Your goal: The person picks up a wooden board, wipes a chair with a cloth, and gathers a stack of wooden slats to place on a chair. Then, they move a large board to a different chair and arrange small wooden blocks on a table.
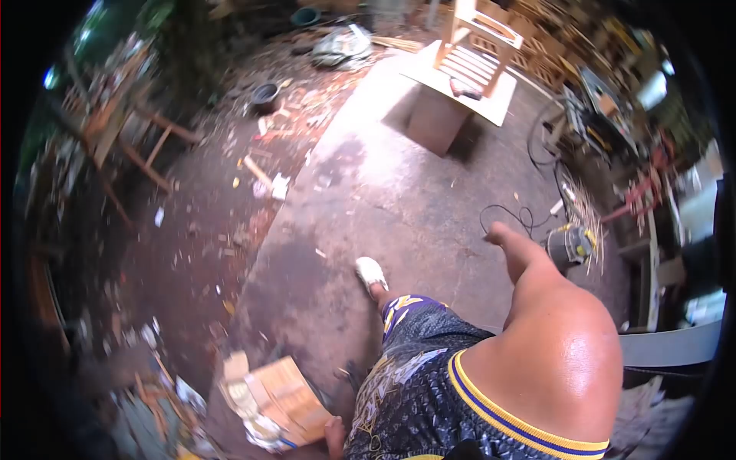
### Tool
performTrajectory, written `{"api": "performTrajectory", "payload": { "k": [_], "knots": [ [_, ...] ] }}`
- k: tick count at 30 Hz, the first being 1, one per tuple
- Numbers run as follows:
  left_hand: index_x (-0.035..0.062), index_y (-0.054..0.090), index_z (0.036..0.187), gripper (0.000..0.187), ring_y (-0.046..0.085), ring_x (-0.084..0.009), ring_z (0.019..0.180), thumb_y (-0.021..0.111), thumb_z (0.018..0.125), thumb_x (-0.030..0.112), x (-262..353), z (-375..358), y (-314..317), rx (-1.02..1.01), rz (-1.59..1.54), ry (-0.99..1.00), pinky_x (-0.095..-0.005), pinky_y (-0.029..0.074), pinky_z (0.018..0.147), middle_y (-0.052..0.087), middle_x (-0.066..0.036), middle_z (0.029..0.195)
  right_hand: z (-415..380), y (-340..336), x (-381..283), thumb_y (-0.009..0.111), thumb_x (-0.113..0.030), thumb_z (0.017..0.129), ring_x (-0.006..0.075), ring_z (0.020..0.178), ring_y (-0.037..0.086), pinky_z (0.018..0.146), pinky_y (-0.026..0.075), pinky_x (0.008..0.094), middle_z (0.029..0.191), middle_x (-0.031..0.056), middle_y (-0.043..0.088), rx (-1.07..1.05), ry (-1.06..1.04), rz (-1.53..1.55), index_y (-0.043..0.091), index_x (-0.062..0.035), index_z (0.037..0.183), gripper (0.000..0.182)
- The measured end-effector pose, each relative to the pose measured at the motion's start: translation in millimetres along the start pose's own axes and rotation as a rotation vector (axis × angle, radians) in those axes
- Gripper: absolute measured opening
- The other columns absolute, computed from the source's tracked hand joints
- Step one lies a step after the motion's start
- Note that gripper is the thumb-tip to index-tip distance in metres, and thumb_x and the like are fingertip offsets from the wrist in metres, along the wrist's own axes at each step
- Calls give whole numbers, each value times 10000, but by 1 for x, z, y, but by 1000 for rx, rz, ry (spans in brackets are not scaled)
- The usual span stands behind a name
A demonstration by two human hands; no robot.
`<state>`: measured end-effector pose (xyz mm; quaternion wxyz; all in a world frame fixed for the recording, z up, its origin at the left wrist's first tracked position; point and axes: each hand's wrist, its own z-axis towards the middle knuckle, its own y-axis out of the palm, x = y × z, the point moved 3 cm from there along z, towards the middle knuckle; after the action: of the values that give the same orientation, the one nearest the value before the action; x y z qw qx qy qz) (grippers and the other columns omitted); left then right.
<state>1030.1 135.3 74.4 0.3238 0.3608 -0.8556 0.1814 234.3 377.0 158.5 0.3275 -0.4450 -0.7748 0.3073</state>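
At the bottom edge my left hand (335,437), partly cut off, has its fingers closed at the right corner of an opened cardboard box (287,392). White items (244,397) show along the box's left side, and a small blue strip is near its lower edge. My right arm reaches forward over the floor. At its end, my right hand (501,232) holds nothing visible, with a finger standing out from the rest. Behind that hand a thin black cable (525,218) loops on the floor.
A wooden chair frame (479,65) stands on a board-topped box (441,123) ahead. A yellow-and-black shop vacuum (571,244) sits to the right, below a cluttered bench (606,115). Scraps and a dark bucket (265,97) lie left of the concrete edge. A wooden trestle (146,146) stands far left.
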Motion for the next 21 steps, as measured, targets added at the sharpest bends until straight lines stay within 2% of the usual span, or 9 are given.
{"api": "performTrajectory", "payload": {
  "k": [1, 2, 5, 7, 9, 11, 17, 19, 21],
  "knots": [
    [34, 543, 694, 197, 504, -153, 561, 513, 840, 162, 35, 20, -2, 13, -91, -278, -298, 416, 506, 493, -35, 581, 26, 22, -11, 633, -466, 732, 356, 932, 601, 819, 475, 405, 1005, 185, 638, -26, -109, 9, 679, -39, 946, 480],
    [48, 576, 759, 158, 505, -116, 566, 516, 852, 161, 65, 52, -7, 59, 84, 33, -273, 400, 454, 525, -2, 634, 35, 29, -33, 645, -456, 726, 351, 967, 594, 849, 467, 402, 1029, 196, 629, -125, -168, 102, 666, -28, 987, 502],
    [53, 594, 881, 133, 506, -109, 567, 538, 861, 173, 165, 146, -21, 95, 117, -103, -256, 398, 434, 536, 11, 668, 50, 5, -97, 667, -476, 735, 342, 1132, 511, 964, 401, 404, 1206, 184, 558, -224, -348, 207, 549, -52, 1215, 651],
    [44, 575, 1055, 244, 515, -114, 587, 567, 866, 197, 249, 203, -11, 204, 272, -26, -252, 411, 447, 569, -12, 750, 74, -30, -113, 635, -470, 756, 339, 1132, 514, 942, 415, 427, 1202, 188, 558, -201, -408, 274, 548, -43, 1213, 631],
    [41, 545, 1155, 338, 529, -109, 643, 582, 870, 220, 331, 250, 8, 144, 89, -124, -239, 430, 499, 592, -35, 830, 102, -74, -117, 626, -458, 775, 335, 1099, 541, 929, 427, 415, 1166, 191, 580, -138, -405, 424, 547, -45, 1208, 603],
    [45, 518, 1219, 393, 533, -99, 680, 582, 872, 220, 424, 271, 56, 246, 204, -8, -232, 436, 536, 599, -45, 877, 129, -134, -115, 630, -438, 781, 331, 1066, 562, 910, 440, 404, 1132, 192, 597, -79, -380, 567, 553, -40, 1195, 579],
    [11, 552, 1175, 425, 519, -94, 596, 659, 824, 226, 531, 404, 99, 79, 542, -41, -261, 426, 517, 610, -31, 787, 262, -274, -103, 657, -337, 792, 302, 953, 620, 838, 481, 360, 1036, 198, 635, 245, -323, 905, 550, 0, 1167, 515],
    [11, 598, 1121, 399, 541, -112, 638, 665, 817, 261, 582, 442, 113, 34, 669, -92, -279, 446, 569, 631, -51, 794, 304, -295, -91, 670, -305, 800, 269, 961, 618, 851, 477, 341, 1048, 189, 635, 234, -225, 872, 550, 14, 1161, 496],
    [4, 615, 1085, 389, 558, -135, 666, 669, 807, 271, 630, 504, 125, 39, 693, -121, -298, 455, 599, 637, -69, 790, 359, -278, -68, 664, -324, 790, 302, 976, 616, 841, 480, 359, 1050, 213, 627, 195, -154, 894, 554, 14, 1154, 508]
  ]
}}
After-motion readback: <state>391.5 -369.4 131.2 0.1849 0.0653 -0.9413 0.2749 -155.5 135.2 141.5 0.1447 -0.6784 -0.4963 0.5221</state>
